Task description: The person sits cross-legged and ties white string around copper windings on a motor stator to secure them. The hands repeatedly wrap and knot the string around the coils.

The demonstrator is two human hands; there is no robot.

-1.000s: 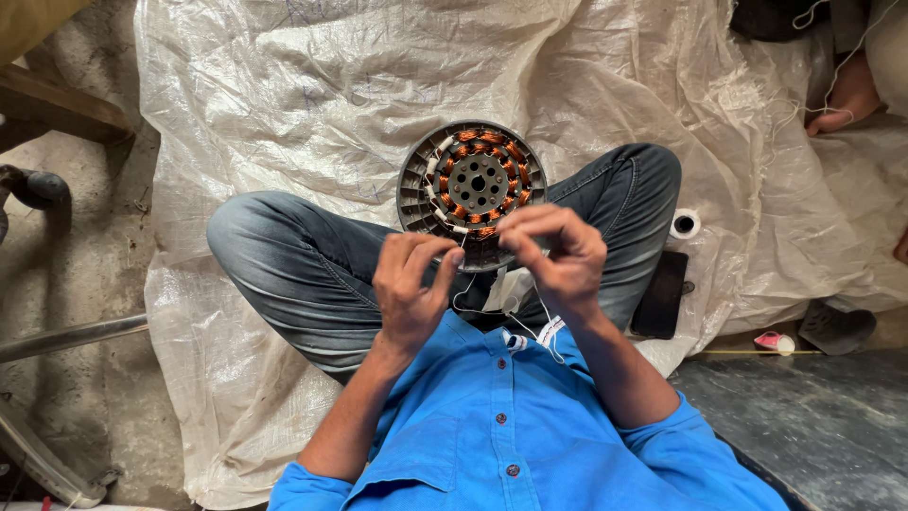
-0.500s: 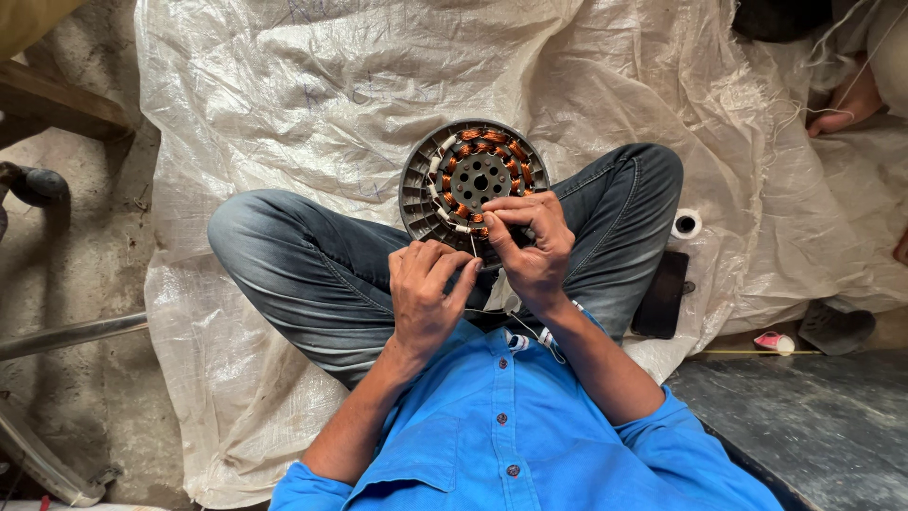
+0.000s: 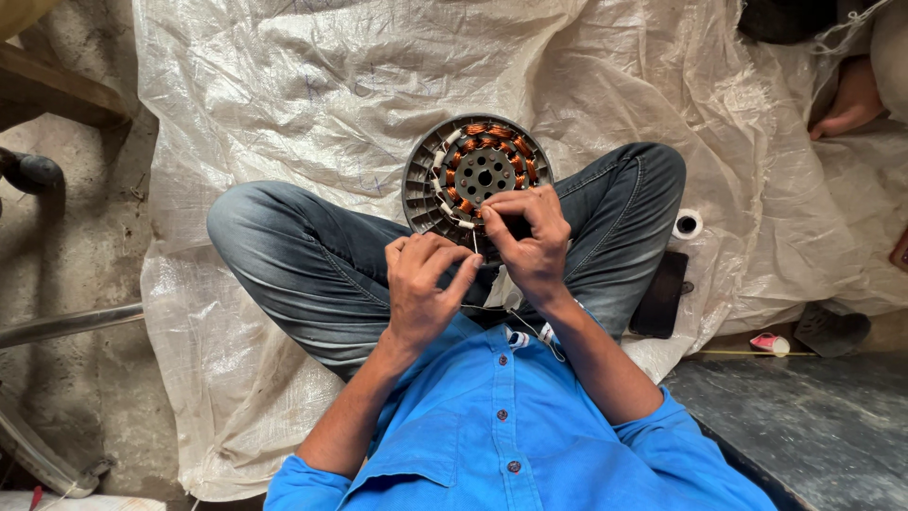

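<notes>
Right hand has slid down from the stator's center to its 6 o'clock rim, fingers pinched on a thin thread. Left hand has closed in beside it, pinching too. Stator's propped on the crossed legs, so tying's moving along.

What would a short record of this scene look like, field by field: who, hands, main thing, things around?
Person: sits cross-legged in a blue shirt and jeans
Ground cover: white woven plastic sheet
Main thing: round motor stator with copper coils, resting against the crossed legs
Right hand: fingers pinched at the stator's lower edge
Left hand: just below the stator, fingers curled; a thin cord runs beside it
Nearby: white tape roll and dark phone-like slab by the right knee
Other person: a bare foot at upper right
</notes>
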